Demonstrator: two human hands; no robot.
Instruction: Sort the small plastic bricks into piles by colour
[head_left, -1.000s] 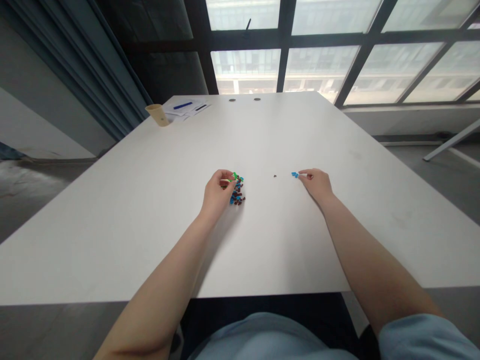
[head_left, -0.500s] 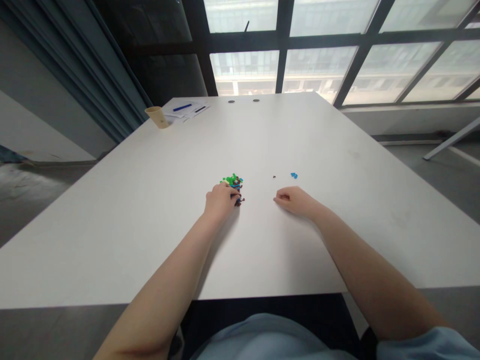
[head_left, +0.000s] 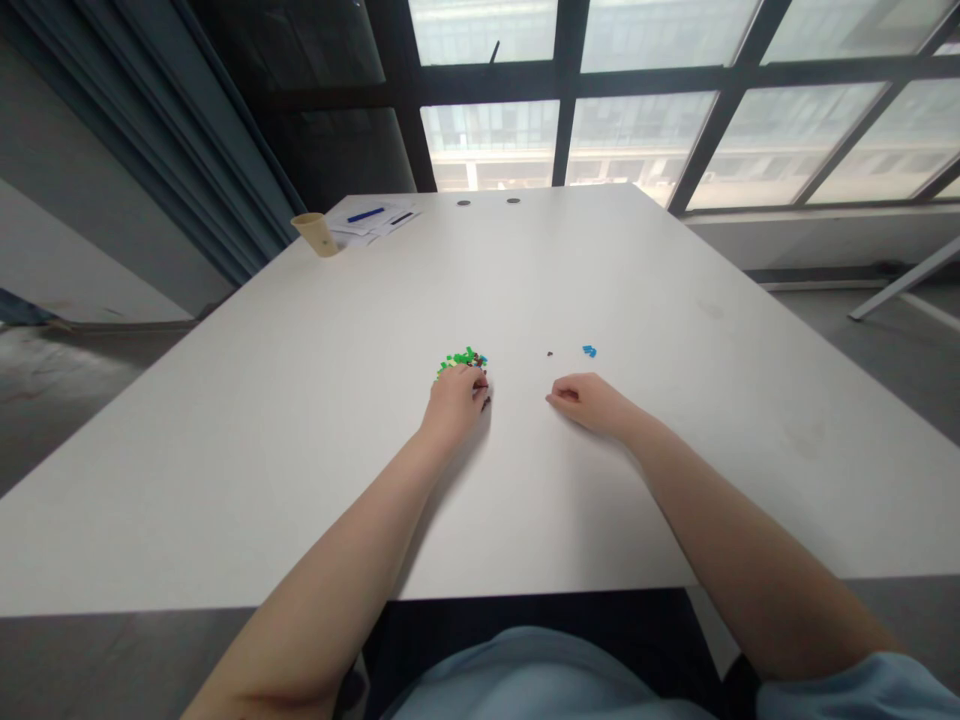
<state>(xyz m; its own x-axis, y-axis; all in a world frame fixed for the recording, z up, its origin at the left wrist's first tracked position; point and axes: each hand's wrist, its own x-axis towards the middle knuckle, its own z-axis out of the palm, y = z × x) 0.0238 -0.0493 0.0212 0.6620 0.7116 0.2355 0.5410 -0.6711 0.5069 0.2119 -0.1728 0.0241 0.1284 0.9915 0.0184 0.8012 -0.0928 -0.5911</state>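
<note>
Since the earlier frame the left hand [head_left: 455, 403] has slid to the right and further onto the heap of small plastic pieces [head_left: 463, 358], while the right hand [head_left: 589, 403] sits where it was. The left fingers [head_left: 474, 378] are curled downward, their tips pressed into the heap; whether they are pinching any piece is hidden, so I cannot tell. Bright green pieces spread just beyond those fingertips, with a few blue and brown ones at their right edge, and brown crumbs [head_left: 486, 403] lie just beside the knuckles on that same side.

The right fingers [head_left: 562, 397] are folded into a loose curl on the white table [head_left: 225, 420], and no piece shows between them. Beyond those fingertips, well ahead, lie a tiny brown piece [head_left: 550, 353] and, further right, a small cluster of blue pieces [head_left: 589, 351], touching neither hand.

Far past both hands, at the table's far edge, stand a tan paper cup [head_left: 316, 234] and sheets of paper [head_left: 373, 222] with a blue pen [head_left: 365, 214] lying on them.
</note>
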